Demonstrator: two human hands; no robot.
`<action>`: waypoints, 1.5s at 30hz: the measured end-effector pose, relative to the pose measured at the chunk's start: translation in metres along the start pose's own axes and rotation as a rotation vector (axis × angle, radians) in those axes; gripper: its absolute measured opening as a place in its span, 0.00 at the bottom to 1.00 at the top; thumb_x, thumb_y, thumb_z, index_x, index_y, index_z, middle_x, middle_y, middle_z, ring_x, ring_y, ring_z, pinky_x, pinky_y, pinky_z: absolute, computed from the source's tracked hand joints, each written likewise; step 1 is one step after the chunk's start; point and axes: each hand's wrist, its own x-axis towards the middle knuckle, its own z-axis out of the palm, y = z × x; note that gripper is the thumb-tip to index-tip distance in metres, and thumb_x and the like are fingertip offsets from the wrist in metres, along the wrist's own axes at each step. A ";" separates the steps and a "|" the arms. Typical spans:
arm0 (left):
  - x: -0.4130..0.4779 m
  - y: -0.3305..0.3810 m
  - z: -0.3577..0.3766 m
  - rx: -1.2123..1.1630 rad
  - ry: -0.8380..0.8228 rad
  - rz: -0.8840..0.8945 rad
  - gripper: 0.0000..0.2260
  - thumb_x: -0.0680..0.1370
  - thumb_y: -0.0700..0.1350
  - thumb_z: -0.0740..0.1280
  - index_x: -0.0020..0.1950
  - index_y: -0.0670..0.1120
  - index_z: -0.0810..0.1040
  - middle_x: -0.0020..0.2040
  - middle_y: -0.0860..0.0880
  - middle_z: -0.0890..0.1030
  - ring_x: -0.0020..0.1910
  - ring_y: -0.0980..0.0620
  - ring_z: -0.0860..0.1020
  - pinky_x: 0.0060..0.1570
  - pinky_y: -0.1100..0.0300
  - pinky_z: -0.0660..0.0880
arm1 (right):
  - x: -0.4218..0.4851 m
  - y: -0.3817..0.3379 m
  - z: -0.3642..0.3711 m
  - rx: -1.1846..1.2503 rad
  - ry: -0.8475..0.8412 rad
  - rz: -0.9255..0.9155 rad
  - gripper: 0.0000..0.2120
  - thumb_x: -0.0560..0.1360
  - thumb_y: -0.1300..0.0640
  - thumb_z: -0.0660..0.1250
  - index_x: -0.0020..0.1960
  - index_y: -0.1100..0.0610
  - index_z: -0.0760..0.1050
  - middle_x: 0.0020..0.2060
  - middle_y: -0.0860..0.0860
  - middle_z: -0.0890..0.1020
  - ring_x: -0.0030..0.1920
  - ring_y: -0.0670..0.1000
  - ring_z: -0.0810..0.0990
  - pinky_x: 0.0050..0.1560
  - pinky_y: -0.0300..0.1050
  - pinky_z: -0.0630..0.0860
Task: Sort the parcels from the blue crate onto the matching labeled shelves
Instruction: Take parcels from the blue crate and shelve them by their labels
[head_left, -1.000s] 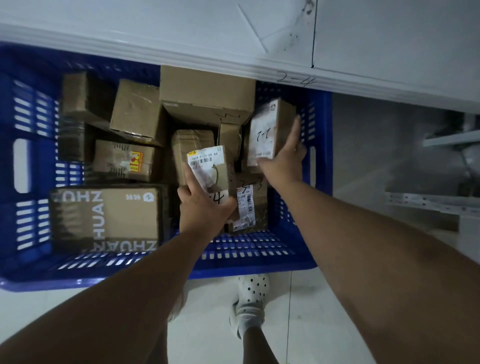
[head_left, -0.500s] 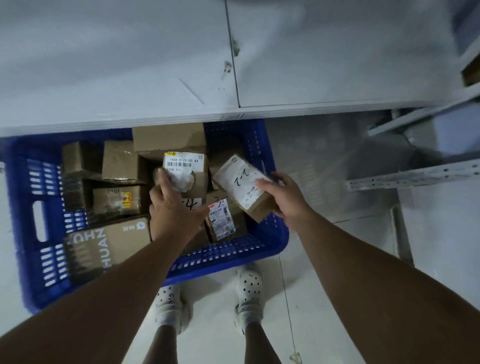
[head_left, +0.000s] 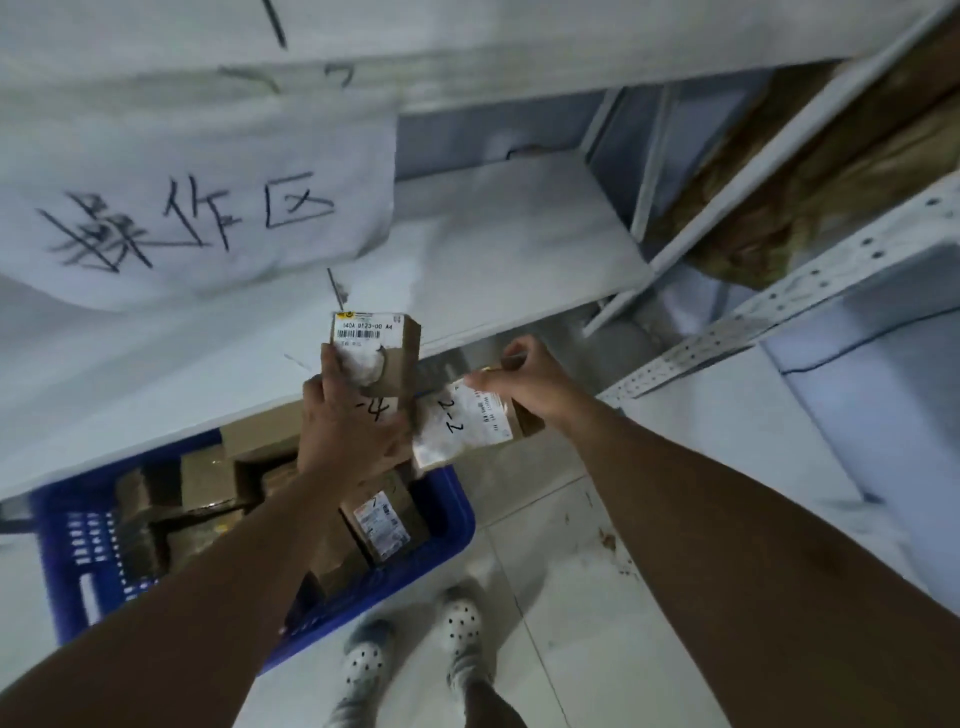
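Observation:
My left hand (head_left: 345, 426) grips a small brown parcel (head_left: 379, 353) with a barcode label and a handwritten number ending in 4, held upright above the blue crate (head_left: 447, 540). My right hand (head_left: 524, 379) holds a second small parcel (head_left: 462, 431) marked 2-2, tilted, touching the first one at its right. The crate sits on the floor below, partly under a white shelf board (head_left: 156, 395), with several brown cardboard parcels (head_left: 384, 519) still inside.
A white paper sign (head_left: 197, 197) with handwritten characters hangs over the shelf front. A bare white shelf (head_left: 509, 234) lies ahead on the right. A perforated metal upright (head_left: 779, 306) and further shelving stand right. My feet (head_left: 415, 649) are on the tiled floor.
Both hands have lifted their parcels up out of the crate toward the shelf. The view has swung up and right, so the crate now sits low on the left.

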 end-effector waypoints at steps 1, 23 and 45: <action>-0.002 0.016 -0.005 -0.012 -0.034 0.041 0.48 0.62 0.58 0.75 0.74 0.52 0.53 0.66 0.43 0.66 0.64 0.39 0.70 0.56 0.39 0.75 | -0.013 -0.011 -0.018 -0.025 -0.007 -0.001 0.28 0.66 0.46 0.78 0.59 0.52 0.68 0.50 0.46 0.75 0.51 0.48 0.75 0.46 0.43 0.71; -0.101 0.295 -0.049 -0.300 -0.350 0.815 0.48 0.57 0.53 0.80 0.73 0.53 0.60 0.65 0.51 0.73 0.62 0.47 0.76 0.49 0.42 0.80 | -0.312 -0.115 -0.219 -0.170 0.507 -0.057 0.31 0.67 0.34 0.71 0.60 0.53 0.68 0.52 0.49 0.78 0.48 0.49 0.76 0.48 0.43 0.72; -0.405 0.437 0.046 -0.334 -0.273 1.058 0.49 0.57 0.64 0.73 0.73 0.49 0.58 0.68 0.44 0.71 0.64 0.40 0.72 0.60 0.41 0.73 | -0.626 0.019 -0.328 0.548 1.070 -0.312 0.07 0.72 0.54 0.74 0.46 0.53 0.77 0.35 0.49 0.80 0.35 0.49 0.78 0.38 0.43 0.76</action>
